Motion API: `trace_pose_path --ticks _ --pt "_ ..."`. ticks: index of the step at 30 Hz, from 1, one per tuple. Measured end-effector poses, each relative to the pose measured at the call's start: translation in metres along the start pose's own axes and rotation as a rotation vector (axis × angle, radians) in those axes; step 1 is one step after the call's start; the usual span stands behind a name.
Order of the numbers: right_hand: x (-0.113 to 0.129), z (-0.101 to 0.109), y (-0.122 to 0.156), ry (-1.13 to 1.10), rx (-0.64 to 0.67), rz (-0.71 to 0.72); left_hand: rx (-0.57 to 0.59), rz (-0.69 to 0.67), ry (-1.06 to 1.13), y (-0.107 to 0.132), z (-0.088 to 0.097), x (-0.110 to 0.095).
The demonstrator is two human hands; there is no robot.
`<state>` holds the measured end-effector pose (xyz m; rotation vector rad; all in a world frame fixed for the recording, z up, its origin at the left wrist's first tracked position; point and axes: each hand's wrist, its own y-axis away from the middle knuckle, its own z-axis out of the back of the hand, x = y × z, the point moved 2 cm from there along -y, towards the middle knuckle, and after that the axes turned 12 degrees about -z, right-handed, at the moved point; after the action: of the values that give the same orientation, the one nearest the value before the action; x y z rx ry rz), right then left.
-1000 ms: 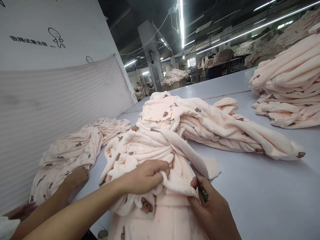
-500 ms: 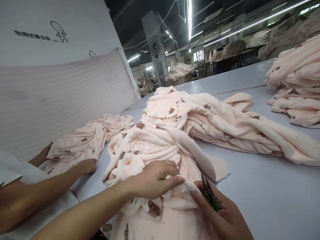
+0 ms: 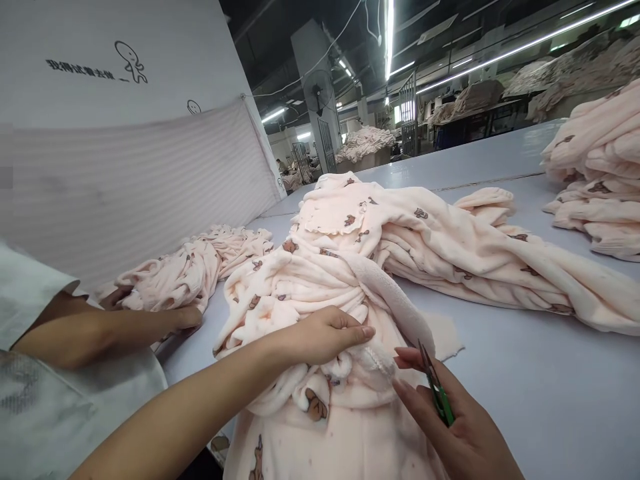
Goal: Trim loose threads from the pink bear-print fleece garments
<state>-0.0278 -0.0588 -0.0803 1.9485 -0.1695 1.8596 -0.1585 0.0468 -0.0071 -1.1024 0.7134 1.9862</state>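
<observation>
Two hands on one pink fleece garment (image 3: 320,287): pale peach pile, small brown bear print, scalloped edge piece on top. It lies bunched in thick twisted folds at 6 o'clock on the table and runs up toward 12. The left hand (image 3: 325,337) comes in from 7 o'clock, palm down, with fingers and thumb pinching a fold of the fleece. The right hand (image 3: 450,427) at 5 o'clock is closed around green thread snips (image 3: 437,393), blades pointing up at the pinched edge; can't tell whether the tips touch the cloth.

A longer twisted length of the same fleece (image 3: 500,267) stretches out to 3 o'clock. The pale grey table (image 3: 525,387) is smooth, with a seam line across the far part. A co-worker's hand (image 3: 187,319) and white sleeve (image 3: 30,300) are at 9 o'clock, the hand resting on a smaller fleece heap (image 3: 185,273). A folded stack (image 3: 595,180) sits at 2 o'clock. A white ribbed sheet (image 3: 125,180) hangs along 10 o'clock under a printed board. At 12 o'clock there is a pillar with a fan (image 3: 317,100), ceiling strip lights (image 3: 389,33) and more fabric piles far back.
</observation>
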Motion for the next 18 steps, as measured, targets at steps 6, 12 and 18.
trace_pose_path --ticks 6,12,18 --pt "-0.002 -0.011 -0.014 -0.092 0.130 0.023 -0.082 -0.096 0.004 -0.005 0.004 -0.004" --pt "-0.023 0.010 -0.036 -0.155 0.036 -0.144 -0.194 -0.636 -0.607 0.050 -0.017 -0.045" --pt "-0.026 0.015 -0.032 -0.252 0.093 -0.229 0.173 -0.668 -1.064 0.098 -0.054 0.010"
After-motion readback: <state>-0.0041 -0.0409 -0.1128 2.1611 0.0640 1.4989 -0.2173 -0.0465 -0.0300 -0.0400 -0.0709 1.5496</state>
